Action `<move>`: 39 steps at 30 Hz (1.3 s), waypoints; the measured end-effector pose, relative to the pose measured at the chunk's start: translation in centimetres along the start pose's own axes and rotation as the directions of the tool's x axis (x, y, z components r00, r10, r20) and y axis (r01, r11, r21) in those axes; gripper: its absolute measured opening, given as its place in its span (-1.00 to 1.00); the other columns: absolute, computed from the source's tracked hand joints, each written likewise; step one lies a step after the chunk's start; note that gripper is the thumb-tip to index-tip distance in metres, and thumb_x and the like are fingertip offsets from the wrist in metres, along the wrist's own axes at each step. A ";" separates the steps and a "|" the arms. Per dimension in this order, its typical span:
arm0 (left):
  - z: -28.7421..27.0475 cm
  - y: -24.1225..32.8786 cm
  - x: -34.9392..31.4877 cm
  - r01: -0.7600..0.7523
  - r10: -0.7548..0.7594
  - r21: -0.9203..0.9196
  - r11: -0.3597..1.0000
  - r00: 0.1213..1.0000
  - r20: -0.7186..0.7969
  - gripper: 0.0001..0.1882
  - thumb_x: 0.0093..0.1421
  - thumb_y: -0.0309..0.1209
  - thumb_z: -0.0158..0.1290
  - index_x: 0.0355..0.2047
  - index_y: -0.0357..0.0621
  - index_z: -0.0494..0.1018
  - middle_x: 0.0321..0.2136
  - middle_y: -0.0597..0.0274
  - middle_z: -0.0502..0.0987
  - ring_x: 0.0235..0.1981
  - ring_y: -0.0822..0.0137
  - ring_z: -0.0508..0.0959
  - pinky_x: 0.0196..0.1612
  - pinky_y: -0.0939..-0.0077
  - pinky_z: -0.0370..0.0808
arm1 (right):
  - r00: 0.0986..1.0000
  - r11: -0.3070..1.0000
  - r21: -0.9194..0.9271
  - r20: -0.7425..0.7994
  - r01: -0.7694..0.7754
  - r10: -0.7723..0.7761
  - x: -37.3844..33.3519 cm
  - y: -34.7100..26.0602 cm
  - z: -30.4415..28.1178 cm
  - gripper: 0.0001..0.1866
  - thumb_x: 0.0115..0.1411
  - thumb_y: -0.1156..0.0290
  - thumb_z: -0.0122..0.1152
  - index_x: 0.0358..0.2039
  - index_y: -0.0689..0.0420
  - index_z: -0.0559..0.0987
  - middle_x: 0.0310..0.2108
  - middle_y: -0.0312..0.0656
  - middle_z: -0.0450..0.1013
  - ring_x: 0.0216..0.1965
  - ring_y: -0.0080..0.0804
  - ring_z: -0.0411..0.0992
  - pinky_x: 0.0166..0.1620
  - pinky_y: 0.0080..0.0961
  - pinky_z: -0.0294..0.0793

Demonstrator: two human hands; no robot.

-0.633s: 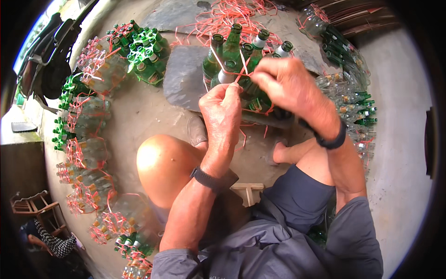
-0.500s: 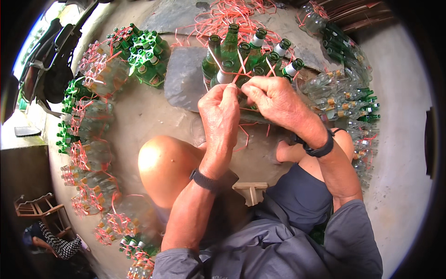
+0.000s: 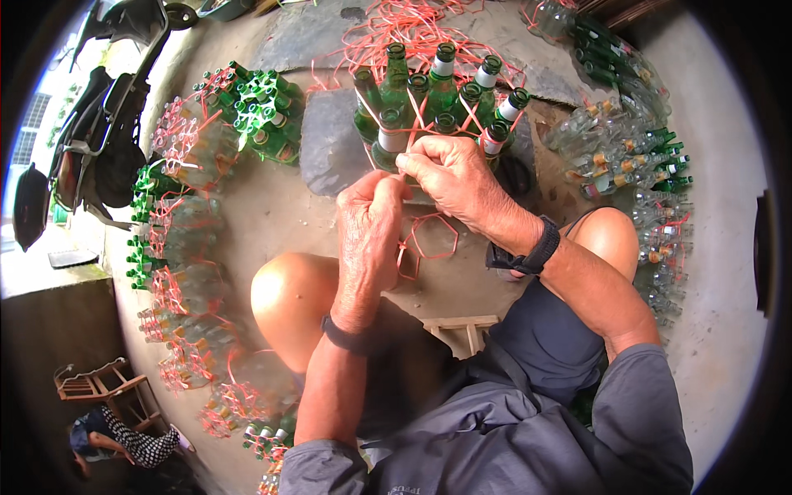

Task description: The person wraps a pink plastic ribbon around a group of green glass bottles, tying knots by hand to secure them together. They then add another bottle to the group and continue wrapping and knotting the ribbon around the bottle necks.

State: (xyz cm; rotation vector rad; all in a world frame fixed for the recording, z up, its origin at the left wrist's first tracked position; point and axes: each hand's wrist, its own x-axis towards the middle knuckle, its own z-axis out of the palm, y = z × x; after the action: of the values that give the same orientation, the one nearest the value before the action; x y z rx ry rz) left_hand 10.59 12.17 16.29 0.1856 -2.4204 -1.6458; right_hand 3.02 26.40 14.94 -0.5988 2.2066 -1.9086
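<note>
A cluster of several green glass bottles (image 3: 395, 87) stands upright in front of me, some with pale labels on their necks. Pinkish-red plastic strap (image 3: 415, 111) runs around and between the necks. My right hand (image 3: 445, 177) is closed in a pinch on the strap, close against the near side of the cluster. Just left of it and a little lower, my left hand (image 3: 369, 214) is also closed, its thumb pressed to the fingers on the strap; its fingertips are partly hidden. Below my hands dangles a loose loop of strap (image 3: 437, 216).
A heap of strap (image 3: 412, 37) lies behind the bottles. Grey slabs (image 3: 330, 136) lie beneath and beside them. Strapped bottle bundles (image 3: 177, 223) line the left; more bottles (image 3: 627, 153) lie at right. A wooden stool (image 3: 464, 326) shows between my legs. Another person (image 3: 136, 437) is at lower left.
My left hand has moved down and away from the bottles, parting from my right hand. The right hand has shifted slightly left and down. The view has tilted a little.
</note>
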 end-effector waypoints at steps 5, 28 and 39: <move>0.6 0.5 2.8 0.279 -0.252 -0.202 0.939 0.956 0.148 -0.55 0.46 -0.14 -0.01 -0.21 -0.37 0.61 -0.50 0.29 0.57 -0.43 0.47 0.54 -0.30 0.49 0.50 | 0.998 0.991 -0.122 -0.025 -0.055 0.052 -1.1 0.4 0.5 -0.80 0.30 0.43 0.19 -0.42 0.30 0.56 -0.60 0.04 0.42 -0.58 -0.45 0.38 -0.42 -0.27 0.43; 2.3 1.3 5.2 0.014 0.005 0.193 0.981 0.995 -0.098 -0.78 0.23 -0.42 0.08 -0.33 -0.36 0.64 -0.62 -0.03 0.57 -0.65 0.20 0.52 -0.47 0.28 0.43 | 0.917 0.489 -0.817 0.115 0.306 -0.381 1.4 -2.9 -6.2 -0.62 0.07 0.28 0.48 -0.11 0.06 0.60 -0.24 -0.21 0.54 -0.23 -0.12 0.56 -0.20 -0.21 0.56; -0.2 2.5 7.3 -0.446 0.449 0.560 0.698 0.882 0.142 -0.85 0.21 -0.45 0.13 -0.52 -0.15 0.47 -0.53 -0.03 0.56 -0.49 -0.14 0.60 -0.45 0.06 0.50 | 0.911 0.351 -0.887 0.156 0.299 -0.382 1.5 -2.5 -6.0 -0.73 0.10 0.22 0.45 -0.23 -0.02 0.59 -0.34 -0.29 0.59 -0.18 -0.20 0.55 -0.03 -0.20 0.43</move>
State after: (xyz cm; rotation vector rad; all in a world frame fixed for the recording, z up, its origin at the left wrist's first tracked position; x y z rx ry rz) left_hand 3.62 11.30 19.45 -0.3002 -2.6084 -0.6649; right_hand -0.15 30.96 18.63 -1.2159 3.2808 -0.5699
